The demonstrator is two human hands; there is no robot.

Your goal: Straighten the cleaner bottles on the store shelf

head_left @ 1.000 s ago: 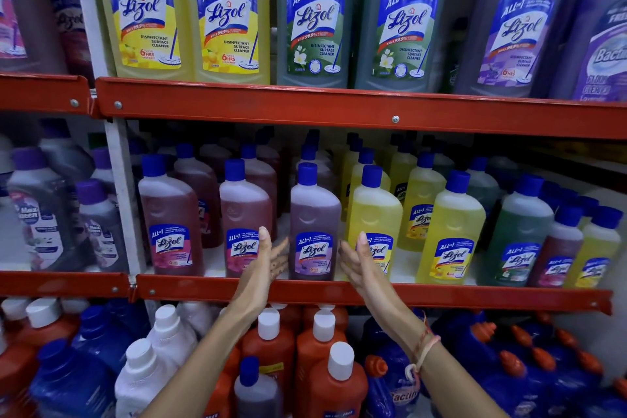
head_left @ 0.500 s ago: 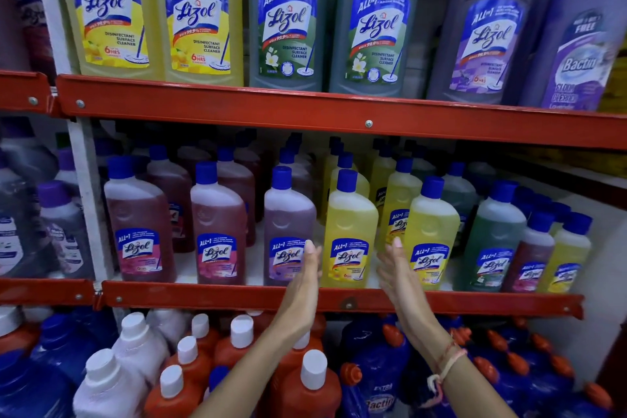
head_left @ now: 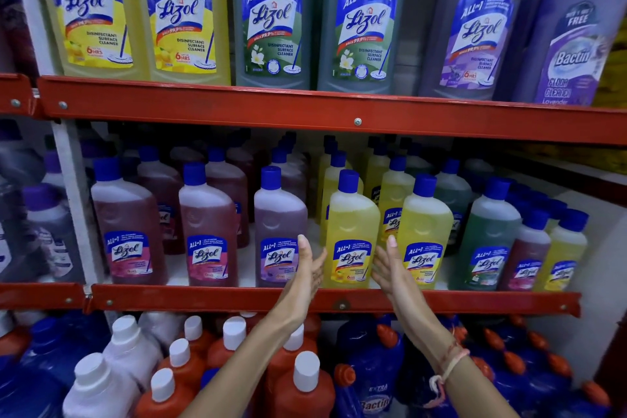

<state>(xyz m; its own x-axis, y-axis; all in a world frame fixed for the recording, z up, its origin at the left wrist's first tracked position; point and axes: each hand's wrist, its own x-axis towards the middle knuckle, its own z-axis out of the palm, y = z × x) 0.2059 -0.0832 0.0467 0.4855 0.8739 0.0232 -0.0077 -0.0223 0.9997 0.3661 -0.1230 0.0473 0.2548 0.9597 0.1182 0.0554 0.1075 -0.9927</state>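
Note:
A front-row yellow cleaner bottle point(head_left: 351, 214) with a blue cap stands upright on the middle red shelf point(head_left: 203, 299). My left hand point(head_left: 307, 268) is open beside its left flank, and my right hand point(head_left: 390, 265) is open beside its right flank. Whether the palms touch the bottle, I cannot tell. A purple bottle point(head_left: 278, 224) stands just left of my left hand. A second yellow bottle point(head_left: 424, 231) stands right of my right hand. Pink bottles point(head_left: 207, 224) line the row further left, green and small bottles point(head_left: 488, 237) further right.
Large yellow, green and purple cleaner bottles point(head_left: 271, 17) fill the upper shelf behind a red rail point(head_left: 356, 120). Below my arms stand orange bottles with white caps point(head_left: 298, 380) and blue bottles point(head_left: 369, 370). A white upright post point(head_left: 76, 200) divides the shelving at left.
Both hands have shifted right along the middle shelf, from flanking the purple bottle to flanking the yellow one. The view has also moved right and closer.

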